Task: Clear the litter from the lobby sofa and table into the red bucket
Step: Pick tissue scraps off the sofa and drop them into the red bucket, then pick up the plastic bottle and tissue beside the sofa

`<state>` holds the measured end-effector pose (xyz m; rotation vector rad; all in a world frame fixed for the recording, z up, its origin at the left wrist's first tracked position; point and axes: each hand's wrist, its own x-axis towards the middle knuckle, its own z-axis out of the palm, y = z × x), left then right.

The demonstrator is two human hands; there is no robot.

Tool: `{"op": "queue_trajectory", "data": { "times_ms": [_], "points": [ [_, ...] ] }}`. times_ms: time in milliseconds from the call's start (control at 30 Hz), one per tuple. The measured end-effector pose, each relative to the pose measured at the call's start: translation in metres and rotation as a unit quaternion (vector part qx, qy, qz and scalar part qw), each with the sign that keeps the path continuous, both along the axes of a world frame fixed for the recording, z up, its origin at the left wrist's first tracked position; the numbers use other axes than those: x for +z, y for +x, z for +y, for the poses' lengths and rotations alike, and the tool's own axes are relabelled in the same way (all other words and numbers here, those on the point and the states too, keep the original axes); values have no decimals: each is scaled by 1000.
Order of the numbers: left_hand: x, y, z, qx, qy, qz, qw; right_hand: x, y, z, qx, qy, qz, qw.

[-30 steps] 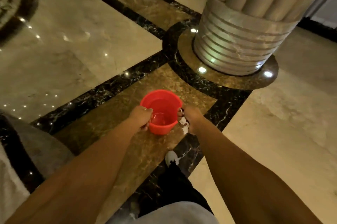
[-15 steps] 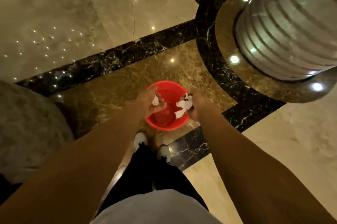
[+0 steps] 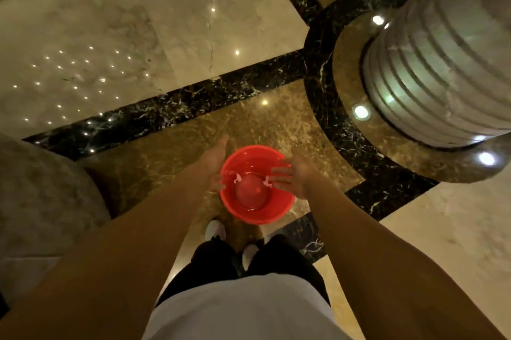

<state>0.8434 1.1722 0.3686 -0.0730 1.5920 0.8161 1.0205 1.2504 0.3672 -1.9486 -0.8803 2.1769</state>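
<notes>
Landmark: the red bucket point(image 3: 255, 201) stands upright on the brown marble panel of the floor point(image 3: 171, 151), just ahead of the person's feet.
Grey mass: a rounded grey shape point(image 3: 41, 193) sits well to the left of the bucket at the frame edge; I cannot tell what it is.
Pale floor: far left and beyond the bucket, cream marble slabs carry rows of small light reflections.
Black band: a dark veined strip point(image 3: 154, 113) runs across the floor beyond the bucket and curves round to its right.
Left hand: the left hand point(image 3: 215, 165) hangs over the bucket's left rim, grip wide, fingers spread and holding nothing.
Litter: two small white scraps point(image 3: 237, 178) show inside the bucket between the two hands, near the round bottom; whether they are in the air or resting on the wall I cannot tell.
Right hand: the right hand point(image 3: 296, 173) hangs over the bucket's right rim, palm turned inward, grip wide and empty.
Shoes: a white shoe point(image 3: 215, 230) is just nearer than the bucket on its left side, another point(image 3: 249, 254) nearer still, with black trousers above them.
Column: a ribbed pale column point(image 3: 431, 85) rises well to the right of the bucket, ringed by floor lights.
</notes>
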Motion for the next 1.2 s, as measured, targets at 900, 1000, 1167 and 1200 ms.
{"op": "queue_trajectory", "data": {
  "times_ms": [900,1000,1167,1200],
  "points": [
    [65,114,-558,167,-272,434,842,80,-97,-466,736,224,84,634],
    [66,127,-635,161,-301,469,815,85,-104,-541,754,261,77,598],
    [59,157,-779,209,-315,454,807,72,-111,-684,781,346,92,512],
    [57,162,-796,219,-316,448,807,71,-109,-702,794,362,96,478]
  ]
}}
